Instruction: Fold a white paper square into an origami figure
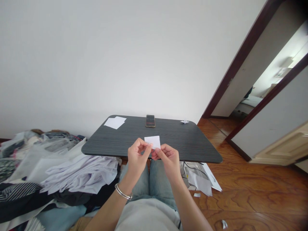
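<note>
Both my hands are raised above my lap at the near edge of a dark grey table (187, 144). My left hand (137, 154) and my right hand (167, 155) each pinch the lower edge of a small white piece of paper (153, 141), which stands up between them. Fingers of both hands are closed on it. A silver bangle (122, 192) circles my left wrist.
On the table lie two white paper sheets (115, 122) at the far left, a phone (150, 121) at the far middle and a small folded paper figure (184, 122) at the far right. Piled clothes (48, 166) lie left; papers (202, 179) on the wooden floor right.
</note>
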Available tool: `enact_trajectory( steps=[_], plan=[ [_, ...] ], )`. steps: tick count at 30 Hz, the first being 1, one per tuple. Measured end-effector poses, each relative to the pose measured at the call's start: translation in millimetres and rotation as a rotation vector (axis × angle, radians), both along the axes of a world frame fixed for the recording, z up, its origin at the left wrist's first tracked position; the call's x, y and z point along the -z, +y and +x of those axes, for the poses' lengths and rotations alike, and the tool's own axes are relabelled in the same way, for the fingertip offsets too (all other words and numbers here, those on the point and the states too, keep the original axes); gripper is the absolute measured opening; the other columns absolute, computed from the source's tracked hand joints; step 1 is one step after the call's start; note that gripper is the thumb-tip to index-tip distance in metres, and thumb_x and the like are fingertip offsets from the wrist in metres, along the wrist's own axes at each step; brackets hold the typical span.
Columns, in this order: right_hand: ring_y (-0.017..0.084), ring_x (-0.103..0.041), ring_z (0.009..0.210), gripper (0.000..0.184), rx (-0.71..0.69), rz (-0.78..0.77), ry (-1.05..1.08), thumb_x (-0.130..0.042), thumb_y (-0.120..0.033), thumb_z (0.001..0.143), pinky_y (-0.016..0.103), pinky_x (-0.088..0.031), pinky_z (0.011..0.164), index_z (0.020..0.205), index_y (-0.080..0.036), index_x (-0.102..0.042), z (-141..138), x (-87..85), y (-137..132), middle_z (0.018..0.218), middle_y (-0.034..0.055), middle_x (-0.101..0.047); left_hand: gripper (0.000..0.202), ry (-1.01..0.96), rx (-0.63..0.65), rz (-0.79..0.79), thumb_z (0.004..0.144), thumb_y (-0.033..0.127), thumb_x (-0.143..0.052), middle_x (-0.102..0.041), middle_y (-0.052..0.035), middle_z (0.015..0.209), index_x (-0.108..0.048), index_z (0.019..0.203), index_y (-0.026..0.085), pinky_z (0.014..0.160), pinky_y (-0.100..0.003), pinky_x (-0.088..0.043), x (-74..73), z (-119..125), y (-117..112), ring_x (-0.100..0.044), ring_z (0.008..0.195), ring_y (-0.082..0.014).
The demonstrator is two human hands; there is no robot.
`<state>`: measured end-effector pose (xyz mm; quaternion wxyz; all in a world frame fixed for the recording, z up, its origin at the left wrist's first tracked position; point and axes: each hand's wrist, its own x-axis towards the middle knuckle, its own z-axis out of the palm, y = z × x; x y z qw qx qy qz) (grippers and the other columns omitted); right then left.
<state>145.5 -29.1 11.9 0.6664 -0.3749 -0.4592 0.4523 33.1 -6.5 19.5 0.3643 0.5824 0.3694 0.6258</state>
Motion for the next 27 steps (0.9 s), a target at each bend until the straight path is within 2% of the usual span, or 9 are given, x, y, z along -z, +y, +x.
enact_trajectory(
  steps=[2,4,7,9,27],
  plan=[
    [0.013,-0.061,0.046,0.026,0.007,0.003,0.011,-0.072,-0.041,0.071,0.024,-0.052,0.049,0.062,-0.017,-0.062,-1.2,0.0,-0.3,0.053,0.0008,-0.067,0.022,-0.049,0.037,-0.036,0.075,0.027,-0.066,-0.057,0.0039,0.057,-0.05,0.066,0.017,0.053,-0.019,-0.046,-1.0,0.1,0.0,-0.06,0.054,-0.0104],
    [0.013,-0.061,0.046,0.027,0.021,0.0,0.024,-0.072,-0.041,0.07,0.023,-0.052,0.048,0.062,-0.017,-0.062,-1.9,0.7,0.0,0.054,0.0011,-0.067,0.019,-0.112,0.106,-0.08,0.074,0.028,-0.066,-0.061,0.003,0.061,-0.05,0.076,0.018,0.056,-0.02,-0.048,-2.4,-0.5,-0.1,-0.063,0.056,-0.0116],
    [0.012,-0.06,0.047,0.025,0.03,-0.006,0.038,-0.071,-0.039,0.072,0.023,-0.052,0.048,0.064,-0.017,-0.063,-1.3,2.7,0.7,0.057,0.0016,-0.069,0.03,-0.165,0.231,-0.116,0.073,0.028,-0.068,-0.066,0.0016,0.065,-0.048,0.095,0.018,0.062,-0.023,-0.051,-5.2,-2.8,-0.3,-0.066,0.06,-0.0137],
    [0.012,-0.06,0.047,0.024,0.021,-0.006,0.041,-0.071,-0.038,0.073,0.023,-0.051,0.049,0.064,-0.017,-0.063,-0.4,3.9,0.9,0.058,0.0016,-0.069,0.034,-0.163,0.265,-0.116,0.073,0.029,-0.068,-0.067,0.0015,0.065,-0.047,0.099,0.018,0.065,-0.025,-0.052,-6.6,-4.2,-0.5,-0.067,0.061,-0.0145],
    [0.01,-0.054,0.043,0.025,0.033,-0.007,0.014,-0.068,-0.037,0.075,0.021,-0.044,0.047,0.062,-0.017,-0.059,-3.4,4.3,-1.0,0.052,-0.0009,-0.063,0.033,-0.182,0.185,-0.123,0.076,0.027,-0.066,-0.066,0.0035,0.062,-0.046,0.101,0.019,0.062,-0.023,-0.053,-5.9,-1.7,-3.2,-0.067,0.059,-0.0134]
  ],
)
